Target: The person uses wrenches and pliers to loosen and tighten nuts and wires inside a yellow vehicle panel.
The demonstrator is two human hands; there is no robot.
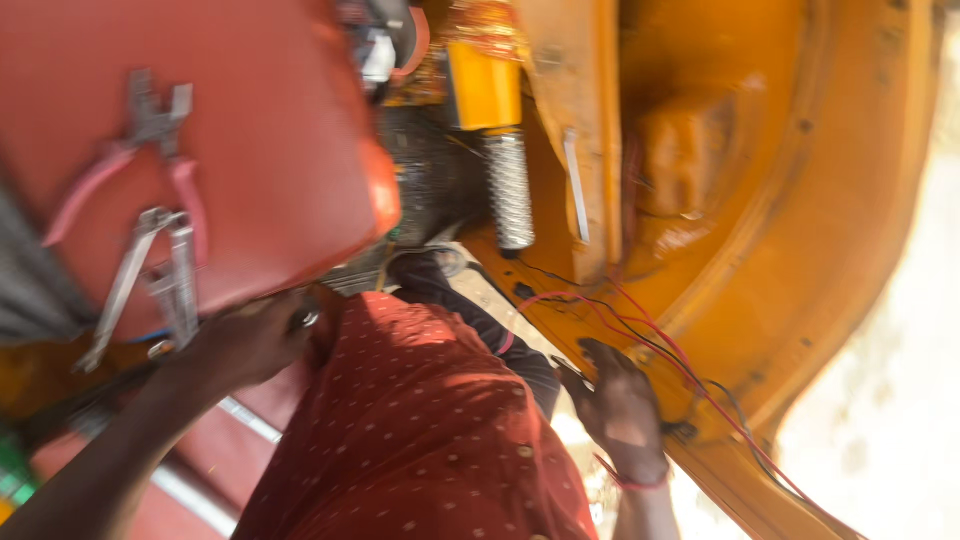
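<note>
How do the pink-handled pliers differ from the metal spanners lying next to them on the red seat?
The pliers have pink grips and lie higher on the red seat; the spanners are bare grey metal and sit lower, close to the left hand. The pliers' handles spread apart, while the spanners are straight and slim. Both rest loose on the seat, and neither is held.

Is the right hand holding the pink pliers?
No, the pink pliers lie on the red seat, while the right hand touches wires.
</note>
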